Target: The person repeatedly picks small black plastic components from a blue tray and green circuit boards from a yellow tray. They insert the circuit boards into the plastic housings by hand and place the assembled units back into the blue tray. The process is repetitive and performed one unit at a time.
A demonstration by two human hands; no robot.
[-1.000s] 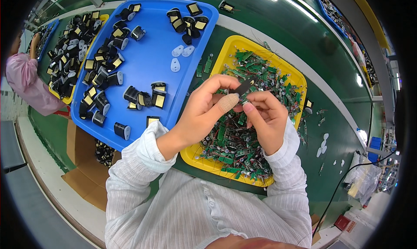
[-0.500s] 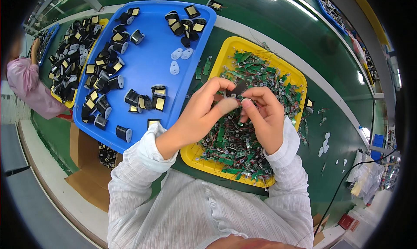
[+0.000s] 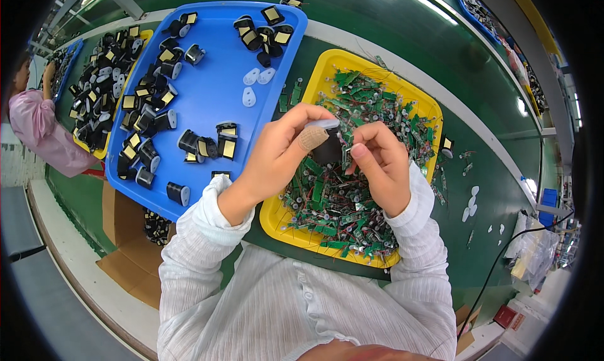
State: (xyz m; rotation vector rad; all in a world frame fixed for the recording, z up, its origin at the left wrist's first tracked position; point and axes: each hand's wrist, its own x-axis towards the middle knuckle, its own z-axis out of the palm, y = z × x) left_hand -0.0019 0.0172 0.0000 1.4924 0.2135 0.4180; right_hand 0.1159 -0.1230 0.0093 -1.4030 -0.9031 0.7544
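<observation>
My left hand (image 3: 277,156) pinches a black plastic housing (image 3: 327,152) with a pale grey end cap (image 3: 326,124), over the yellow tray (image 3: 275,225). A tan bandage (image 3: 313,137) wraps that thumb. Close beside the housing, my right hand (image 3: 385,172) has thumb and forefinger together on a small, thin part (image 3: 346,158), which looks like a circuit board but is partly hidden by the fingers. Below both hands the yellow tray is heaped with small green circuit boards (image 3: 333,229) with thin wires.
To the left, a blue tray (image 3: 223,59) holds black housings with yellowish pads (image 3: 151,103) and loose pale caps (image 3: 249,96). Beyond it stands another filled yellow tray (image 3: 146,37), near a person in pink (image 3: 41,128). More pale caps (image 3: 470,208) lie right, on the green table (image 3: 491,166).
The black housing has turned in my left hand, so its pale cap now faces up. My right fingers have drawn slightly apart from the left ones.
</observation>
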